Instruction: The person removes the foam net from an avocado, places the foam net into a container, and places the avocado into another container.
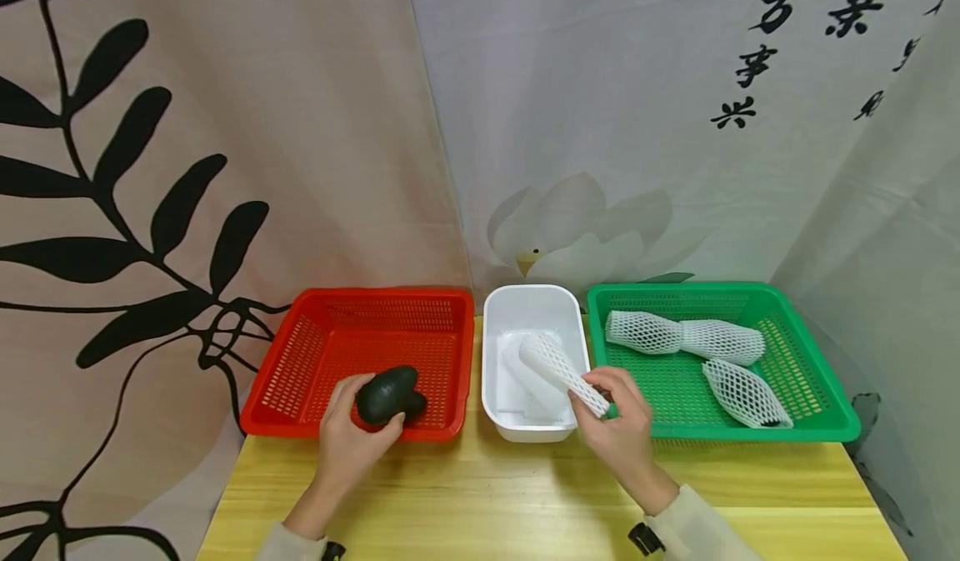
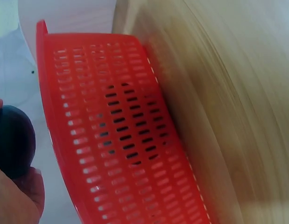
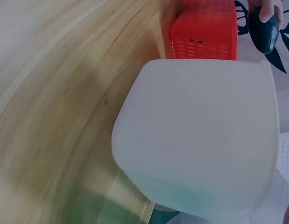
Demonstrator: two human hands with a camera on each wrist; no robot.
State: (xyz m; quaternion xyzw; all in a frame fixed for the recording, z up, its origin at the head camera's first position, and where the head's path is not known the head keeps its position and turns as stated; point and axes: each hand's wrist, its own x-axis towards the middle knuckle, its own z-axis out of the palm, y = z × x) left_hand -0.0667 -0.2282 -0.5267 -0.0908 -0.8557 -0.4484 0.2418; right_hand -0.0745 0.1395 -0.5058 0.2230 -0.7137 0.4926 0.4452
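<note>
The left hand (image 1: pixel 347 443) points toward one o'clock, gripping; the right hand (image 1: pixel 621 429) points toward eleven o'clock, pinching.

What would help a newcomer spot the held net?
A white tub stands between the red basket and the green basket. Over it slants the white net, gripped by the right hand. Unlike the green basket's nets, it is slim and held.

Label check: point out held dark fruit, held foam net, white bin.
Held dark fruit (image 1: pixel 384 396): head view, visible middle.
Held foam net (image 1: pixel 555 363): head view, mesh midsection.
White bin (image 3: pixel 195 135): right wrist view, outer wall.
</note>
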